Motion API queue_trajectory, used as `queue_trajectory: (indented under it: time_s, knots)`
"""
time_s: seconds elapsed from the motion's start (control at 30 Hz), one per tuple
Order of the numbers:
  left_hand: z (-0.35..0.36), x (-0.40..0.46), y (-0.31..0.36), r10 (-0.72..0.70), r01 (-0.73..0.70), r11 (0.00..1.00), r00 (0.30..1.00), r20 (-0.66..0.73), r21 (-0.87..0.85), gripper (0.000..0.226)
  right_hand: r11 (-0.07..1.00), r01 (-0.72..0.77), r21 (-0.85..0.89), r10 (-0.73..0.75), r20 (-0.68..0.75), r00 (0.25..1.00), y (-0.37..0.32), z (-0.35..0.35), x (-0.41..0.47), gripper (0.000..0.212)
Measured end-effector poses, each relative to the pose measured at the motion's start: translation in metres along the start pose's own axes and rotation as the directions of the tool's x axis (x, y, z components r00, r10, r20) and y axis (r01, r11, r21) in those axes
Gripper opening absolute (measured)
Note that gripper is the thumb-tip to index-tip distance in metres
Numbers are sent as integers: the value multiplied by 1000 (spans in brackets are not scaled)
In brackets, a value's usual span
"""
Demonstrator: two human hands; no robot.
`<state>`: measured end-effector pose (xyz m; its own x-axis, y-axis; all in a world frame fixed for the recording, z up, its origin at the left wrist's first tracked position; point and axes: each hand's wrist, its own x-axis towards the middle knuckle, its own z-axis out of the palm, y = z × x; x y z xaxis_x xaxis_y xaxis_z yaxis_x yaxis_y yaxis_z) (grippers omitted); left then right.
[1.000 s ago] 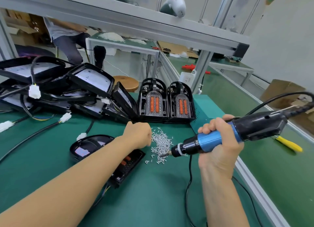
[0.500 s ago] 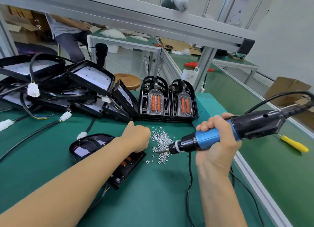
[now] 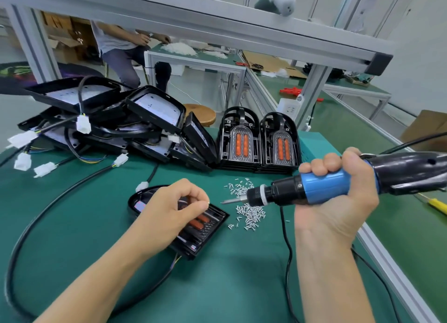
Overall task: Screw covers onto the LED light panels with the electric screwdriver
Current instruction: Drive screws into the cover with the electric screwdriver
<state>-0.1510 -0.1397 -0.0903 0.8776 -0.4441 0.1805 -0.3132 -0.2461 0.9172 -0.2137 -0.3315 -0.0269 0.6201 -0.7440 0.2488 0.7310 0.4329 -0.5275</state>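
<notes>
A black LED light panel (image 3: pixel 205 228) with its cover and two orange lenses lies flat on the green mat. My left hand (image 3: pixel 174 209) hovers over it, thumb and forefinger pinching a small screw near the cover's far edge. My right hand (image 3: pixel 336 201) grips the blue and black electric screwdriver (image 3: pixel 321 186), held level with its bit pointing left toward the left hand's fingertips. A heap of small silver screws (image 3: pixel 251 212) lies on the mat under the bit.
Two stacks of black covers (image 3: pixel 258 141) with orange lenses stand behind the screws. A pile of open panels (image 3: pixel 116 121) with cables and white connectors fills the back left. A thick black cable (image 3: pixel 36 226) loops on the left. A yellow-handled tool (image 3: pixel 435 205) lies on the right. A person sits beyond the bench.
My left hand has drawn back from the screw heap to over the panel, now pinching a screw. The screwdriver bit has risen off the heap and stays pointed left.
</notes>
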Motion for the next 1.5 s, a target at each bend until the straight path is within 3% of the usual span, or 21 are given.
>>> queue_trajectory:
  time_s: [0.2, 1.07, 1.3, 1.5]
  knots:
    - [-3, -13, -6, -48, 40, 995, 996, -81, -89, 19, 999, -43, 23, 42, 34, 999, 6, 16, -11, 11]
    - [5, -17, -6, -2, -4, 996, 998, -67, -86, 25, 999, -41, -3, 41, 75, 996, 8, 17, -17, 13]
    - [3, -19, -5, 20, -21, 999, 999, -49, -30, 23, 998, -53, -17, 55, 98, 994, 9, 17, -18, 11]
    - [-24, -24, -13, 16, 0, 989, 995, -101, 147, 26, 987, -140, -74, 150, 163, 975, 12, 16, -21, 16]
